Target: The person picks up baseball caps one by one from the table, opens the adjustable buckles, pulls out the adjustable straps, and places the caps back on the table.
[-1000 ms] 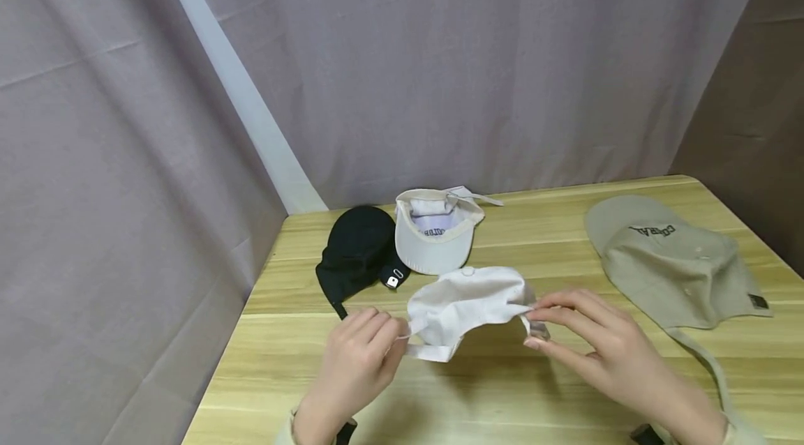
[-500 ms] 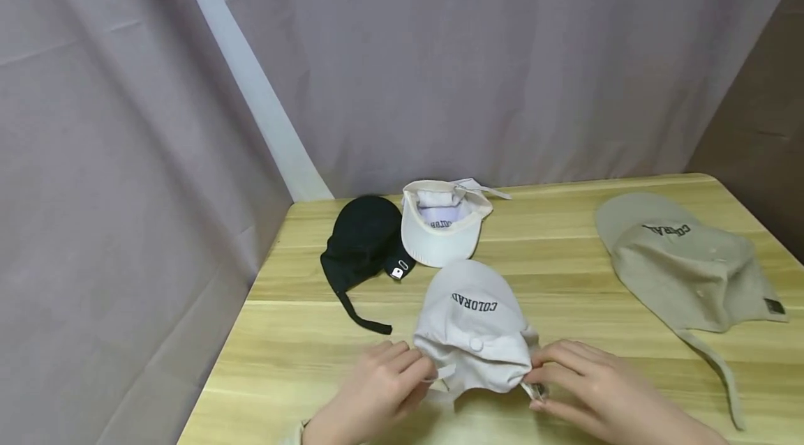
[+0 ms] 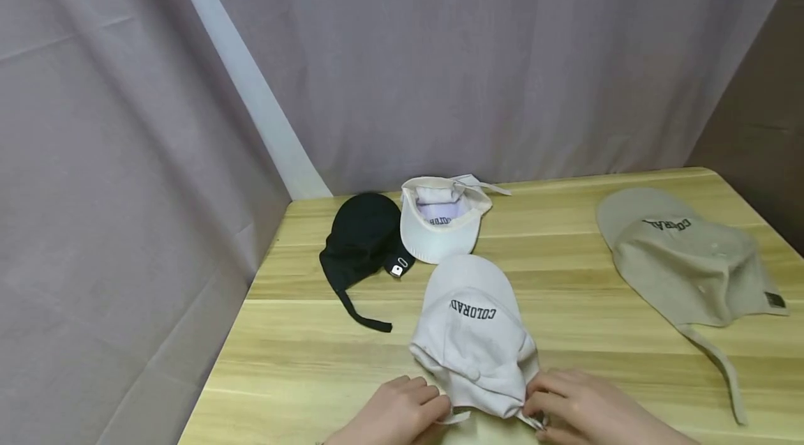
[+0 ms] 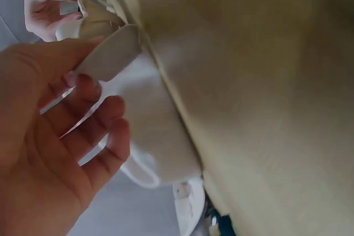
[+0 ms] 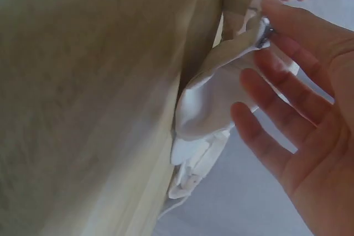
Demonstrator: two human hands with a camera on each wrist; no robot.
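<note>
A pale off-white baseball cap [image 3: 474, 333] with dark COLORADO-style lettering lies crown up on the table, its brim toward the back. At its near left my left hand [image 3: 402, 411] pinches the cap's loose strap [image 4: 113, 53] between thumb and index finger. On the near right side, my right hand [image 3: 581, 406] pinches the back edge of the cap by the metal buckle [image 5: 264, 32], its other fingers spread apart. Both hands are at the front edge of the head view, partly cut off.
Behind the cap, an upturned white cap [image 3: 440, 239] sits beside a black cap [image 3: 364, 236] with a trailing strap. A khaki cap [image 3: 691, 264] lies at the right of the wooden table [image 3: 301, 375]. A grey curtain [image 3: 440, 68] hangs behind.
Both hands have brought the pale cap nearer and lowered it onto the table. It has turned from showing its back opening to lying with brim and lettering in view.
</note>
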